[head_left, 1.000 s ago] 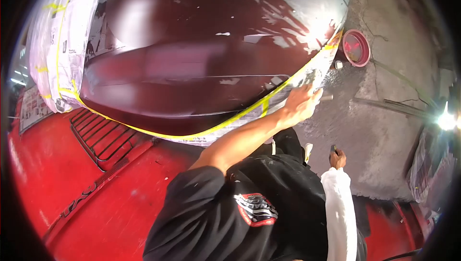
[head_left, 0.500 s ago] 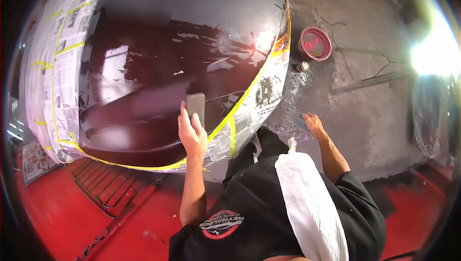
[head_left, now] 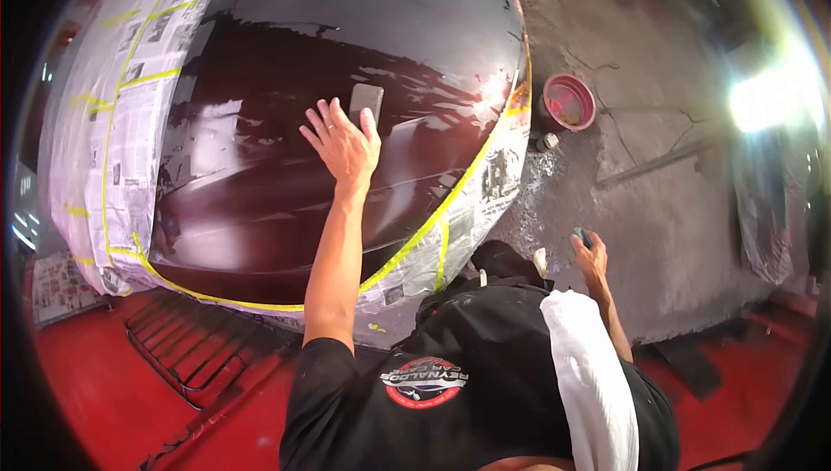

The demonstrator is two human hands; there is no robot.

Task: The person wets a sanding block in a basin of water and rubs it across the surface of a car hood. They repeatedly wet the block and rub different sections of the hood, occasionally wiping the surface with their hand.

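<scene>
My left hand lies with fingers spread on the dark, glossy, wet-looking car panel. Its thumb overlaps the near end of a grey rectangular block, which rests on the panel just beyond. The four fingers are left of the block, not around it. Off to the right, over the floor, my right hand is closed on a small blue-grey pad, partly hidden by the fingers; its exact kind does not show.
Newspaper masking and yellow tape border the panel. A pink-red bucket of liquid stands on the concrete floor, beside a small can. A white towel hangs over my shirt. A black metal rack lies on the red floor.
My left hand has moved farther up the panel with the block, and its fingers have spread away from it. The right hand has shifted right and slightly down, still with the pad.
</scene>
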